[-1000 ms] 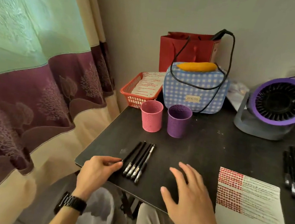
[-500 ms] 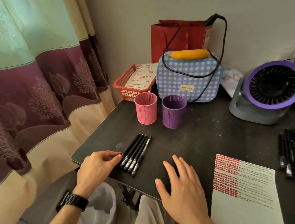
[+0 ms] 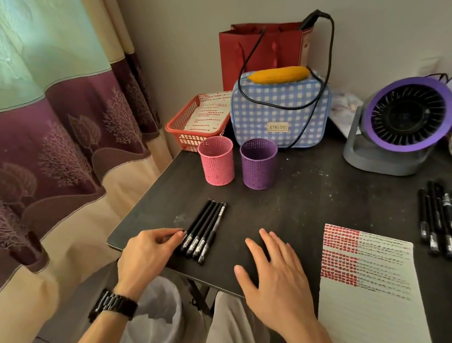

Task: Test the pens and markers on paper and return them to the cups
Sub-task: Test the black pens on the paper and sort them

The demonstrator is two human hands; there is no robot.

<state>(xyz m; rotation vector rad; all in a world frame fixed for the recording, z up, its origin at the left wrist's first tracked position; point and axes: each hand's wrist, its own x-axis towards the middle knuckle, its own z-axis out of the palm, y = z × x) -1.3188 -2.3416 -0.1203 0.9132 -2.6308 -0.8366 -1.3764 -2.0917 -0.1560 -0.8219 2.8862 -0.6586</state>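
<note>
Nearby, paper (image 3: pixel 208 115) in orange basket (image 3: pixel 179 126)

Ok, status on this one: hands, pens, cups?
Left hand fingertips at the pen row, no grip. Right hand flat, empty. Both cups look empty. Nothing in the way.

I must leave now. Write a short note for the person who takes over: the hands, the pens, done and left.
Left hand: fingertips at the row of five black pens, none gripped.
Right hand: flat on the table, holding nothing.
Pink cup and purple cup: no pens showing.
Paper: top rows already marked.
More pens lie at far right.
Left: return every pen to the cups.
</note>
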